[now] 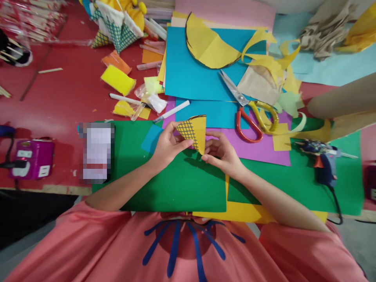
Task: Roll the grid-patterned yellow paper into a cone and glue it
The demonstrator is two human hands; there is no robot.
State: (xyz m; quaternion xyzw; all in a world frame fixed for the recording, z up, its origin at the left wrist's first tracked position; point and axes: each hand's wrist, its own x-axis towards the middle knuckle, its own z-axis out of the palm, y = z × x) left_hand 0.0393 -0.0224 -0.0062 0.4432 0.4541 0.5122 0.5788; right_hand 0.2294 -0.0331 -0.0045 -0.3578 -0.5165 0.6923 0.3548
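A folded yellow paper cone [197, 131] with a dark grid on its left part is held up over the green sheets, its tip pointing down. My left hand [168, 147] pinches it from the left, thumb in front on the grid. From the right, my right hand [222, 154] has its fingers curled at the cone's edge and its thumb by the tip. Scissors [242, 100] with one red and one yellow handle lie partly open beyond my right hand. A white marker [174, 111] rests just above my left hand. A yellow paper piece [210, 43] with a dark curved edge lies farther back.
Green paper [176, 192] covers the near table. A glue gun [324, 164] with a cord lies at the right, near a paper roll [337, 100]. A phone [98, 152] and a purple power socket [33, 158] are left. Yellow scraps [264, 62] and blue sheets [190, 66] lie behind.
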